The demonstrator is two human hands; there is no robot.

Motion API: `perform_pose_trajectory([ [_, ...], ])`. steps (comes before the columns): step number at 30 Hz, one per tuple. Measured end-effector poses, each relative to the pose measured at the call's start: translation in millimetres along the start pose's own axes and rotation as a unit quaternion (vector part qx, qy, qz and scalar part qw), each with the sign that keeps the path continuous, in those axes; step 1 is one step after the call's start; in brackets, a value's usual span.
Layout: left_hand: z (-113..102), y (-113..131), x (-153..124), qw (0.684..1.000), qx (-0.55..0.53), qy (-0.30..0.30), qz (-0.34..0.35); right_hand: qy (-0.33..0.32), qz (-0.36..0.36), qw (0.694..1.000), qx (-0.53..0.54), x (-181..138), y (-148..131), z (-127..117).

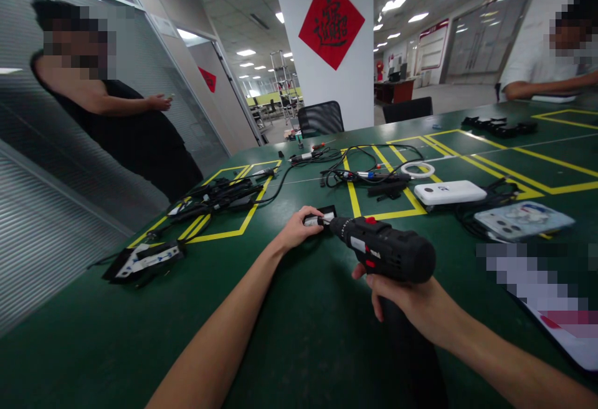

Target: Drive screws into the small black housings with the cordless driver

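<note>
In the head view my right hand (406, 297) is wrapped round the grip of a black cordless drill (395, 250) with red details. The drill lies nearly level and points left, its bit reaching a small black and silver part (329, 215) on the table. My left hand (298, 230) pinches that part at its left side, the fingertips close to the bit. Whether the bit touches a screw is too small to tell. A black bracket-like piece with white strips (152, 259) lies farther left on the table.
Black cables (219, 192) are heaped at the left, and more cables (359, 175) lie behind my hands. On the right are a white power bank (449, 193) and a phone (523, 219). Yellow tape marks the green table. One person (126, 110) stands left; another (537, 66) sits right.
</note>
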State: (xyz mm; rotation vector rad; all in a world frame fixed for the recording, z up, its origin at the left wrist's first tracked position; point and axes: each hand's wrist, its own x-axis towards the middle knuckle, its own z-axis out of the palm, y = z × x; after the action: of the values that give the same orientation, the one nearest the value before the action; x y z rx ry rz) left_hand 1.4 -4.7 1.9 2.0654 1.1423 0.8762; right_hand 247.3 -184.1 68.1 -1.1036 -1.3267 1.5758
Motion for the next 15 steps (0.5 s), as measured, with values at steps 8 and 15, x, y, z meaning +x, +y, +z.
perform_pose_trajectory([
  [8,-1.1,0.5,0.6,1.0,0.021,0.013,0.014,0.0,0.007,1.0,0.003,0.2,-4.4,1.8],
  [15,0.1,4.4,-0.3,1.0,0.006,0.012,0.001,-0.002,0.001,1.0,-0.004,-0.9,-2.9,0.6],
])
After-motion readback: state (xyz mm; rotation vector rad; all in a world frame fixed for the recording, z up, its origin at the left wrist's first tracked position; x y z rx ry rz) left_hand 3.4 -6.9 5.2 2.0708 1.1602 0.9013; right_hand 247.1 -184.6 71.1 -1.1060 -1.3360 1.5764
